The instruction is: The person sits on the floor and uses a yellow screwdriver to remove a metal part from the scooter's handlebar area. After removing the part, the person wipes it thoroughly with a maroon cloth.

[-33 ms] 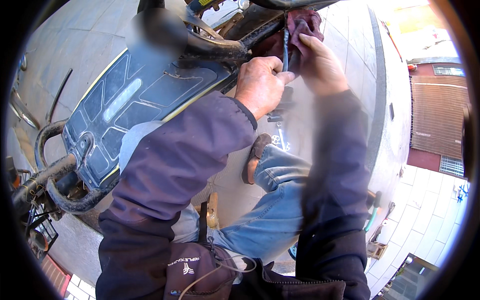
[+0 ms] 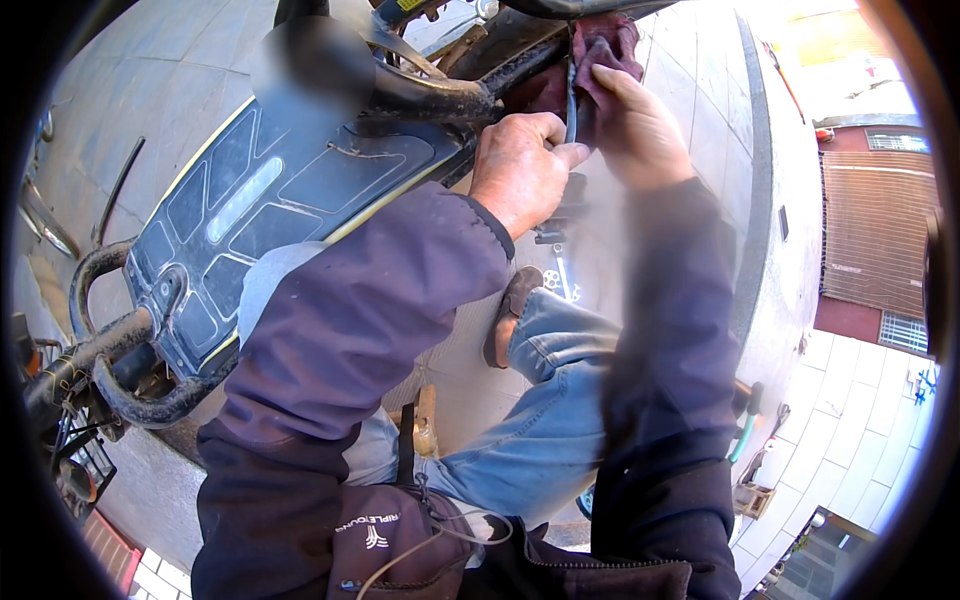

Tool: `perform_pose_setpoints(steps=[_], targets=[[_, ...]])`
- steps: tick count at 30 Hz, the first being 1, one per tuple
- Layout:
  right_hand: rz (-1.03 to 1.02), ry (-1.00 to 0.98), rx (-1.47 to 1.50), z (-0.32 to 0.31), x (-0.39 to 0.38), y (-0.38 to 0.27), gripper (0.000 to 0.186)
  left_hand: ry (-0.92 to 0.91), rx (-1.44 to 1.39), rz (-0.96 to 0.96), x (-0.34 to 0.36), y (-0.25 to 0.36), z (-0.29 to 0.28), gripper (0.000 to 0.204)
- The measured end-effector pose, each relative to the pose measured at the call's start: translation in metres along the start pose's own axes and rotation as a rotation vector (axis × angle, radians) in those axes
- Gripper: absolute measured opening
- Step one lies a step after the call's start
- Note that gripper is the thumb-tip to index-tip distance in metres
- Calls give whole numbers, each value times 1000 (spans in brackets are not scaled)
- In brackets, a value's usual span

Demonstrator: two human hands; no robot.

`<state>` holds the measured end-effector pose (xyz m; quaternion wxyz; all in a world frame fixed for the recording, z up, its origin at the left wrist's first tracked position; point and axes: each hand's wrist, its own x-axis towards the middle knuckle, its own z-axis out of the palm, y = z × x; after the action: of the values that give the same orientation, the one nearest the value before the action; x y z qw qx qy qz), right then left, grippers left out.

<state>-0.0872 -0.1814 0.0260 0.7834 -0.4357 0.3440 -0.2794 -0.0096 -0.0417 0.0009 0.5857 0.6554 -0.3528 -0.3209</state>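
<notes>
My right hand [image 2: 645, 135] is closed on a crumpled maroon cloth [image 2: 607, 50], the thumb pressing on its near side. Just left of it, my left hand [image 2: 518, 168] pinches the lower end of a thin grey-blue strip [image 2: 571, 95], perhaps a rod or cable; I cannot tell which. The strip runs upward beside the cloth, toward the black frame tubes [image 2: 430, 97] of a vehicle. Folds of the cloth hide part of the strip, and its upper end is out of sight.
A dark footboard [image 2: 300, 190] with a yellow edge lies left of my hands. Bent tubular bars [image 2: 150, 405] stick out at lower left. On the floor below my hands lie a wrench [image 2: 561, 268] and a small sprocket [image 2: 551, 281]. A roller shutter [image 2: 880, 220] stands at far right.
My right hand and the cloth have shifted slightly left, along with a small change in the cloth's folds. My left hand stays in place on the strip.
</notes>
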Motion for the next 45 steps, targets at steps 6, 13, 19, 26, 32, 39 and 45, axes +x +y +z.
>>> perform_pose_setpoints(steps=[6,13,19,26,32,39,45], targets=[[-24,72,-131,36,-9,9,18,21,45,5,0,-2,-4,23],[157,-12,67,5,6,4,11,32,13,10,0,-1,-2,23],[127,17,124,13,-1,2,6,34,62,22,0,-2,-3,24],[83,64,4,30,-6,8,7,28,61,12,0,0,-4,24],[202,36,82,7,8,4,5,33,17,18,1,-2,-2,23],[169,13,147,13,-1,1,9,29,38,6,-1,-1,-5,23],[121,53,25,27,-3,8,12,26,33,2,0,0,-4,23]])
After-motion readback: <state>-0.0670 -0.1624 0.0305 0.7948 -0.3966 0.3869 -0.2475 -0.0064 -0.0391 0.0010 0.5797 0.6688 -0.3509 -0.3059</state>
